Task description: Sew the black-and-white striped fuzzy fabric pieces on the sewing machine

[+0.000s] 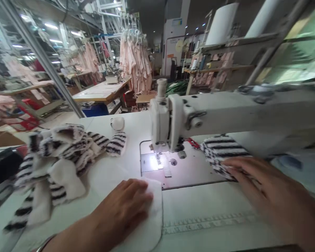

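Head view, your left hand (126, 203): palm down on the white fabric piece (155, 217), fingers loosely bent, not closed around it
Your right hand (267, 185): fingertips touching the striped stack (223, 148); whether they pinch it, I cannot tell
White fabric piece: flat on the table (199, 203), on your side of the lit presser foot (159, 160)
Striped stack: right of the presser foot, below the sewing machine (225, 113) arm
Striped pile (63, 150): heaped at your left
Ruler scale (199, 225): between your hands
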{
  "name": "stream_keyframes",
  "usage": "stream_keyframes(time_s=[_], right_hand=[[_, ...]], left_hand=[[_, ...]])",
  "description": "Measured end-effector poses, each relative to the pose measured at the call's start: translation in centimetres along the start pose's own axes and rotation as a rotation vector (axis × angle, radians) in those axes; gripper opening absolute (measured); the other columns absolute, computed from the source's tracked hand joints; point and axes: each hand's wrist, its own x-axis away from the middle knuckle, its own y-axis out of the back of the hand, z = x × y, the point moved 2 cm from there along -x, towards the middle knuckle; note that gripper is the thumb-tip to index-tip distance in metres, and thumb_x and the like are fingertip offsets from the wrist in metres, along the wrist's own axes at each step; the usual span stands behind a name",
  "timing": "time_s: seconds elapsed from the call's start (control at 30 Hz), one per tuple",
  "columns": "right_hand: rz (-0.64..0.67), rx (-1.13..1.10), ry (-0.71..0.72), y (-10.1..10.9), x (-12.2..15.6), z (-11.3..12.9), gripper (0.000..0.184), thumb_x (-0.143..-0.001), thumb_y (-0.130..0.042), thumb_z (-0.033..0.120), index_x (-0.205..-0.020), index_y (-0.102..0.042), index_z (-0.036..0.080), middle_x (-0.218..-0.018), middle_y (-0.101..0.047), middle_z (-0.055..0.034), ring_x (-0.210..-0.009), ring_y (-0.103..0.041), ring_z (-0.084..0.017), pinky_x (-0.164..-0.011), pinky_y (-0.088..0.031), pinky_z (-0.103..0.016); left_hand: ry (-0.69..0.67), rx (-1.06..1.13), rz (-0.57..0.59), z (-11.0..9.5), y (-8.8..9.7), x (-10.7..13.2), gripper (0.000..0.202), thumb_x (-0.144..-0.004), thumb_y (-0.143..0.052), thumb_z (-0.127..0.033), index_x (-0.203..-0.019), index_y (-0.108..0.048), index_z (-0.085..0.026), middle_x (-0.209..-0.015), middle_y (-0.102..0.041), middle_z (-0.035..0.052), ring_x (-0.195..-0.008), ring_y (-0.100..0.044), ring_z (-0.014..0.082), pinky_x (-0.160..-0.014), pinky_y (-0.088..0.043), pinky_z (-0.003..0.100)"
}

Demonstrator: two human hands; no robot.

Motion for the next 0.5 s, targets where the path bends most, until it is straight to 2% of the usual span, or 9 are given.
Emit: stream_keyframes(time_s=[0.1, 0.17, 0.23, 0.3, 0.37, 0.43, 0.5], right_hand=[[-0.02, 0.085, -0.103, 0.9, -0.5, -4.0, 0.035, -0.085, -0.039, 0.044, -0.086, -0.065, 0.02, -0.09, -0.063, -0.0094, -0.087, -0.058, -0.028, -0.074, -0.046, -0.042], [0.002, 0.049, -0.107, 0.8, -0.8, -5.1, 0.031, -0.083, -0.042, 0.041, -0.079, -0.064, 0.019, -0.083, -0.062, -0.0086, -0.083, -0.058, -0.026, -0.073, -0.045, -0.039], [0.012, 0.014, -0.103, 0.7, -1.3, -5.5, 0.025, -0.083, -0.044, 0.035, -0.074, -0.062, 0.02, -0.078, -0.061, -0.0057, -0.077, -0.058, -0.022, -0.067, -0.045, -0.033], [-0.037, -0.007, -0.113, 0.9, -2.0, -5.4, 0.021, -0.084, -0.045, 0.03, -0.074, -0.06, 0.02, -0.076, -0.061, -0.004, -0.074, -0.057, -0.019, -0.065, -0.044, -0.03], [-0.111, -0.016, -0.129, 1.8, -2.8, -4.8, 0.015, -0.083, -0.047, 0.026, -0.076, -0.059, 0.019, -0.077, -0.061, -0.0038, -0.074, -0.056, -0.018, -0.065, -0.042, -0.029], [-0.183, 0.003, -0.131, 3.2, -3.2, -3.4, 0.012, -0.084, -0.047, 0.022, -0.078, -0.058, 0.019, -0.079, -0.059, -0.0039, -0.078, -0.055, -0.018, -0.068, -0.042, -0.029], [-0.204, 0.016, -0.101, 4.6, -3.0, -0.9, 0.014, -0.086, -0.046, 0.019, -0.078, -0.057, 0.018, -0.081, -0.057, -0.0039, -0.081, -0.052, -0.018, -0.072, -0.041, -0.029]], left_hand=[[-0.033, -0.049, -0.07, -0.4, -1.1, -0.9, 0.027, -0.089, -0.046, -0.013, -0.115, -0.052, -0.017, -0.115, -0.056, 0.013, -0.102, -0.054, 0.022, -0.079, -0.053, 0.036], [0.004, -0.051, -0.092, -0.8, -1.4, -1.9, 0.026, -0.09, -0.047, -0.016, -0.114, -0.054, -0.02, -0.117, -0.056, 0.0117, -0.103, -0.055, 0.0217, -0.08, -0.054, 0.034], [0.033, 0.075, -0.097, -1.7, -1.4, -3.3, 0.027, -0.089, -0.049, -0.022, -0.115, -0.055, -0.023, -0.118, -0.057, 0.0091, -0.105, -0.057, 0.0202, -0.083, -0.053, 0.031], [0.1, 0.352, -0.008, -3.0, -1.2, -4.9, 0.027, -0.088, -0.051, -0.029, -0.114, -0.057, -0.025, -0.116, -0.059, 0.0068, -0.101, -0.06, 0.0176, -0.083, -0.053, 0.027], [0.274, 0.721, 0.167, -4.4, -1.3, -6.6, 0.03, -0.086, -0.054, -0.038, -0.112, -0.059, -0.025, -0.115, -0.061, 0.006, -0.096, -0.062, 0.0162, -0.083, -0.053, 0.026], [0.475, 1.11, 0.3, -5.7, -1.8, -8.2, 0.041, -0.082, -0.057, -0.049, -0.113, -0.06, -0.023, -0.114, -0.062, 0.0081, -0.097, -0.062, 0.0184, -0.086, -0.053, 0.029], [0.573, 1.471, 0.343, -6.6, -2.9, -9.5, 0.057, -0.077, -0.055, -0.062, -0.114, -0.061, -0.019, -0.111, -0.063, 0.0119, -0.1, -0.062, 0.0238, -0.086, -0.054, 0.035]])
